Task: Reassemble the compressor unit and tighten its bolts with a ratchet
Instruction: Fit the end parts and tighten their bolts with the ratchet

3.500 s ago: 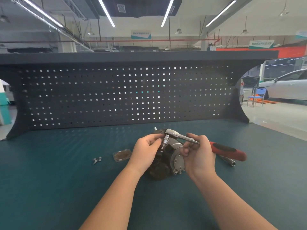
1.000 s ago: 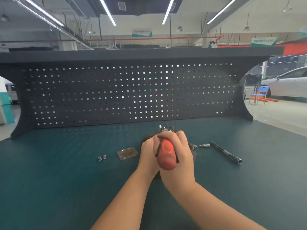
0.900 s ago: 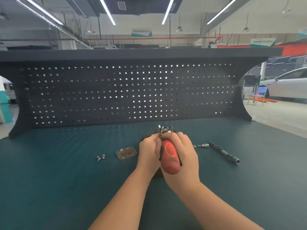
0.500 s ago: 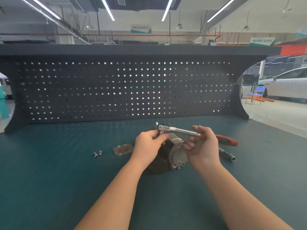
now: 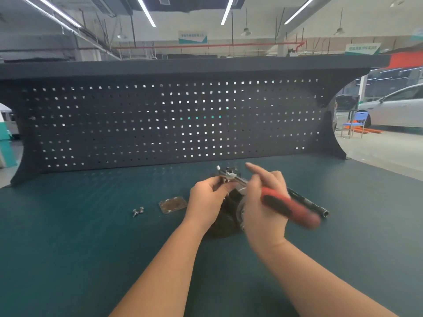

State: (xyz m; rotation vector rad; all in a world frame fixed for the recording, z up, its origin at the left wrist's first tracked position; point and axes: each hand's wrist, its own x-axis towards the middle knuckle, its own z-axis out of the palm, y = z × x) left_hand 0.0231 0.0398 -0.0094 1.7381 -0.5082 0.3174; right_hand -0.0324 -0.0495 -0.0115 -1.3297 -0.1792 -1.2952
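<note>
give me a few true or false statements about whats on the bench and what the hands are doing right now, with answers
1. The right hand holds the ratchet by its red handle. True.
2. The ratchet's metal head sits on top of the compressor. True.
3. The left hand lies flat on the bench, away from the compressor. False: it is at the ratchet's head, on the compressor.
4. Two loose bolts lie to the right of the compressor. False: they lie to its left, beyond the small square plate.
5. A dark rod-shaped tool lies on the bench behind the ratchet handle. True.
</note>
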